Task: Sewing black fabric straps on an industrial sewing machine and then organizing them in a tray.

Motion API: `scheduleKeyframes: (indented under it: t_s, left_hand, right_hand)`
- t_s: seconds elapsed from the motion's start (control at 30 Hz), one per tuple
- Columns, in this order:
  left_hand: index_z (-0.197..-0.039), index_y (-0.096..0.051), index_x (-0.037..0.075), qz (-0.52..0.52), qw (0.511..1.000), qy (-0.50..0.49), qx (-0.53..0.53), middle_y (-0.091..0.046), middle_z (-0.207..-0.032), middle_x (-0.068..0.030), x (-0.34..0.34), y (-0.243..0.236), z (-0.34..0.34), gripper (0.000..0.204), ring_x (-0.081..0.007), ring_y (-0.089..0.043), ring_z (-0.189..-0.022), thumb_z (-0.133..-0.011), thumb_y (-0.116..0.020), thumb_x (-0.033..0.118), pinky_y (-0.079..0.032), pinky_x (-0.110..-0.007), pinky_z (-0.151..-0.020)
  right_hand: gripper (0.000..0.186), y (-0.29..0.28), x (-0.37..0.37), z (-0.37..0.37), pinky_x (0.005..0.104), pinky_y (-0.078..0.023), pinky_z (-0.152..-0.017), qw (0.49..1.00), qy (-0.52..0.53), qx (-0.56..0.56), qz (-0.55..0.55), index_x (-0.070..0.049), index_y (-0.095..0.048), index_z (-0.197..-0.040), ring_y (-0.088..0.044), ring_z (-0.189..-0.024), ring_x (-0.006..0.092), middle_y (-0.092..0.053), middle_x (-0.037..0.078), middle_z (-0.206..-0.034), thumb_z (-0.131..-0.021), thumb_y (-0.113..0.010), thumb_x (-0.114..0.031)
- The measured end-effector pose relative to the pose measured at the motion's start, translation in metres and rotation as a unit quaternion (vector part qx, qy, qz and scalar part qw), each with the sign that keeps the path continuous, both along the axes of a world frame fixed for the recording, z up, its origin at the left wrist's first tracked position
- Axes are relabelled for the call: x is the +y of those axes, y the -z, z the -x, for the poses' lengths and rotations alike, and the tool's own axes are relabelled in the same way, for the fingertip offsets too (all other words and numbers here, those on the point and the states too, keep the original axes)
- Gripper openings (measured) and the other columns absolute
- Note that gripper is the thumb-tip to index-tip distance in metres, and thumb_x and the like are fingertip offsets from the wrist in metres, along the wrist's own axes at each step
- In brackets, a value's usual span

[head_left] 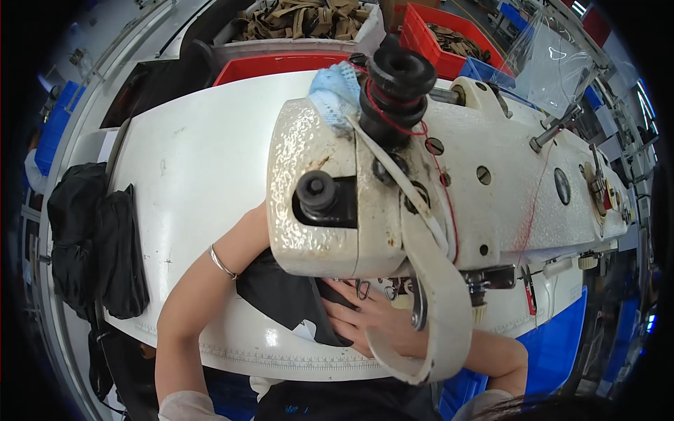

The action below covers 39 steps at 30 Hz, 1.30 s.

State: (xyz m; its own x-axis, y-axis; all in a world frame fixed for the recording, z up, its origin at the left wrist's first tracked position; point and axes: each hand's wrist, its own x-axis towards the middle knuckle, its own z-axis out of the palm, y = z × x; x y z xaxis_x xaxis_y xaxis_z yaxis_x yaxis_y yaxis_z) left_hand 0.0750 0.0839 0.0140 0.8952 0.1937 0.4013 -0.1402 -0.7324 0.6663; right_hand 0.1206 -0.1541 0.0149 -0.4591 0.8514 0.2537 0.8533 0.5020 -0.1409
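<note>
A white industrial sewing machine (316,252) stands over the work, threaded with red thread. Black fabric (277,291) lies on the white table under its head, with a small white patch (306,328) at the near edge. My left hand (254,226) goes behind the machine head beside the fabric; its fingers are hidden, and a silver bracelet (223,262) circles that arm. Flat on the fabric's right part rests my right hand (375,319), fingers stretched out and apart, close to the presser area. The machine's curved white guard (453,316) partly covers that wrist.
Folded black fabric pieces (119,252) hang over the table's left edge. Beyond the table are a white bin (368,35) of brown straps and a red bin (414,31). Red-handled snippers (530,295) lie at right, near a blue bin (562,344). A ruler strip (281,356) edges the table.
</note>
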Motion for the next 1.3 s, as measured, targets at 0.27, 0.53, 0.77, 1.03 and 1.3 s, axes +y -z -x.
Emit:
scheduleKeyframes:
  t_s: [0.27, 0.53, 0.77, 1.03, 1.3]
  left_hand:
    - [-0.102, -0.058, 0.001, -0.037, 0.998, 0.038, 0.044, -0.059, -0.100, -0.0206, 0.007, -0.001, -0.020, 0.028, -0.0338, -0.058, -0.092, -0.076, -0.061, 0.011, -0.048, -0.039, -0.078]
    - [-0.106, -0.059, -0.001, 0.120, 0.979, -0.013, 0.167, -0.061, -0.103, -0.0147, 0.016, -0.062, 0.031, 0.027, -0.0247, -0.060, -0.090, -0.085, -0.061, 0.017, -0.047, -0.032, -0.082]
    - [-0.100, -0.062, -0.002, 0.159, 0.915, -0.368, -0.038, -0.061, -0.083, -0.0019, -0.004, -0.135, 0.269, 0.022, -0.0065, -0.051, -0.072, -0.094, -0.051, 0.016, -0.043, -0.022, -0.068]
    - [-0.095, -0.064, 0.003, 0.075, 0.580, -0.765, -0.270, -0.058, -0.078, 0.0016, -0.229, -0.110, 0.578, 0.031, -0.0039, -0.049, -0.068, -0.096, -0.048, 0.030, -0.039, -0.018, -0.063]
    - [-0.111, -0.054, -0.001, 0.037, 0.208, -0.954, -0.211, -0.058, -0.108, -0.0107, -0.467, 0.034, 0.609, 0.032, -0.0192, -0.054, -0.099, -0.093, -0.051, 0.025, -0.042, -0.032, -0.086]
  right_hand:
    - [0.049, -0.004, -0.003, -0.005, 0.0465, -0.031, -0.100, 0.995, 0.006, -0.099, -0.005, 0.006, -0.051, -0.116, -0.036, -0.125, 0.0333, -0.046, 0.018, -0.126, -0.070, -0.057, -0.011]
    - [0.042, -0.013, -0.011, 0.000, 0.0497, -0.041, -0.093, 0.972, 0.057, 0.227, 0.038, 0.008, -0.058, -0.099, -0.048, -0.109, 0.0415, -0.054, 0.022, -0.110, -0.065, -0.060, -0.016]
    - [0.018, -0.043, -0.025, 0.025, 0.0218, -0.041, -0.057, 0.964, -0.178, 0.148, -0.132, -0.005, -0.058, -0.085, -0.052, -0.066, 0.0127, -0.051, 0.002, -0.078, -0.070, -0.062, -0.012]
    - [0.019, -0.073, 0.027, 0.158, 0.0217, -0.040, -0.055, 0.921, -0.346, -0.007, -0.179, 0.001, -0.057, -0.086, -0.050, -0.066, 0.0121, -0.051, 0.005, -0.081, -0.069, -0.056, -0.009]
    - [0.030, -0.112, 0.035, 0.313, 0.0298, -0.044, -0.075, 0.825, -0.531, 0.083, -0.176, 0.004, -0.057, -0.096, -0.052, -0.083, 0.0213, -0.054, 0.012, -0.093, -0.068, -0.057, -0.007]
